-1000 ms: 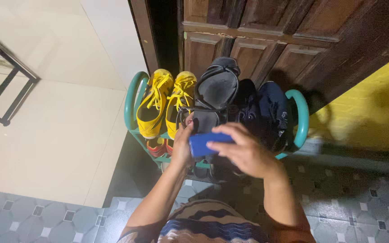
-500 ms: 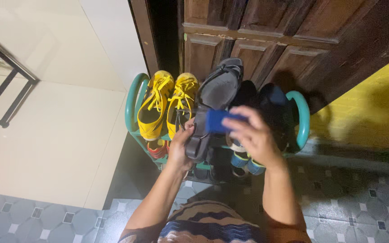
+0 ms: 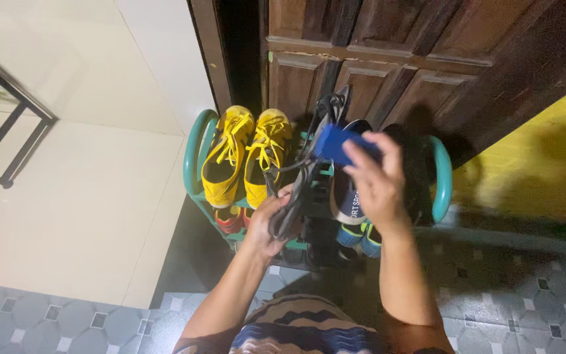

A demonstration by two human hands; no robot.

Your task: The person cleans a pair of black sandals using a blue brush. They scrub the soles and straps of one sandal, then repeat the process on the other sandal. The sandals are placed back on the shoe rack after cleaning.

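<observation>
A dark wooden door [image 3: 388,46] fills the top of your view, with pale floor tiles [image 3: 86,183] to the left and patterned grey tiles [image 3: 512,282] under you. Against the door stands a teal shoe rack [image 3: 193,147], its top shelf carrying a pair of yellow sneakers [image 3: 244,154] on the left and a dark shoe [image 3: 414,167] at the right end. Between them you hold a black sandal [image 3: 309,157] tilted on edge, toe toward the door. Your left hand [image 3: 270,223] is clenched around its heel end, fingers wrapped over the sole's edge. Your right hand [image 3: 376,180] pinches a blue brush [image 3: 339,144] between thumb and fingertips; the brush sticks out past your fingertips and touches the sandal's upper half.
</observation>
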